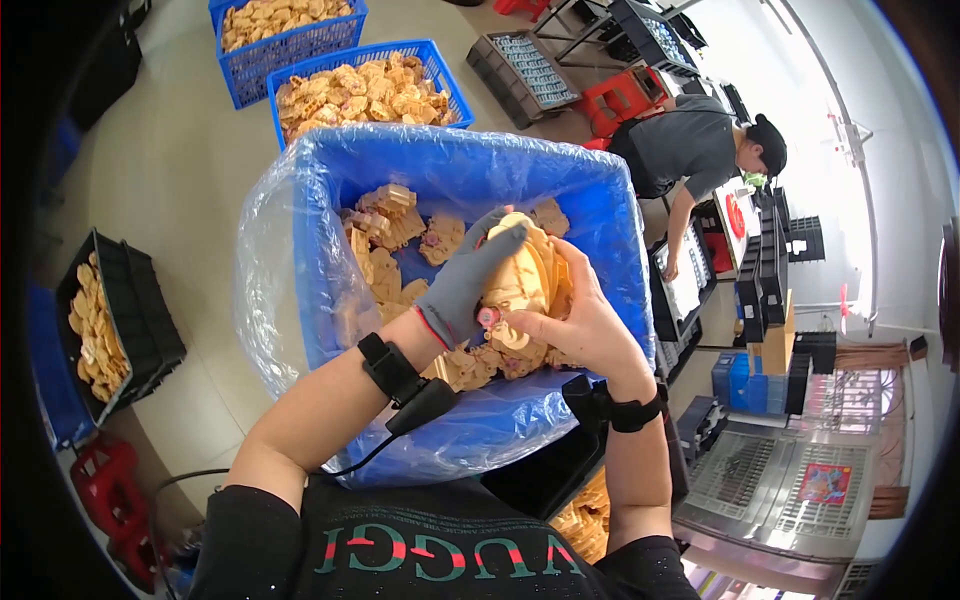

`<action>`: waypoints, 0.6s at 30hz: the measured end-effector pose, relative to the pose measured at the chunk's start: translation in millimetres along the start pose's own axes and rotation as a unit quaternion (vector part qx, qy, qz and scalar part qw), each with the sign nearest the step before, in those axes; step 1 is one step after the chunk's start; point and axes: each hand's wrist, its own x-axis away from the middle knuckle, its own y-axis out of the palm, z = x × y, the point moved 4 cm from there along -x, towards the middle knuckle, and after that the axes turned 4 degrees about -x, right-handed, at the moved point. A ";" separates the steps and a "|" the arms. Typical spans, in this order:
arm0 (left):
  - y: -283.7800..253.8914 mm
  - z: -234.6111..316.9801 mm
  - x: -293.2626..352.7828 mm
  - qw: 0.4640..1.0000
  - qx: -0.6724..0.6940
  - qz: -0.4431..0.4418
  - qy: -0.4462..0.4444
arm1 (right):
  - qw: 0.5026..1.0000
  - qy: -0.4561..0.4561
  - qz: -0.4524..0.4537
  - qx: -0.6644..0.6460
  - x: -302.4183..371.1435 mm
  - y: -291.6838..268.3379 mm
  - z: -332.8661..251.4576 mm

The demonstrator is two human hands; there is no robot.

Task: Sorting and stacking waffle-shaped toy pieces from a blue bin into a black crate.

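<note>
Tan moulded item (pixel 522 270): is held over lined blue bin (pixel 590 185), gripped between fingers of gloved left hand (pixel 468 285) and bare right hand (pixel 592 325), not yet released; bin judged part-filled, loose tan pieces (pixel 388 265) strewn inside; two blue crates (pixel 290 70) are heaped

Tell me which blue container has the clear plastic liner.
The large blue bin beneath the left hand and right hand: clear plastic drapes over its rim, while both blue crates beyond have bare rims.
</note>
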 end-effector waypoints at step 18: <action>-9.9 27.4 5.5 0.993 0.067 -0.093 -0.025 | 0.990 -0.012 -0.041 -0.138 -30.8 -71.9 -3.7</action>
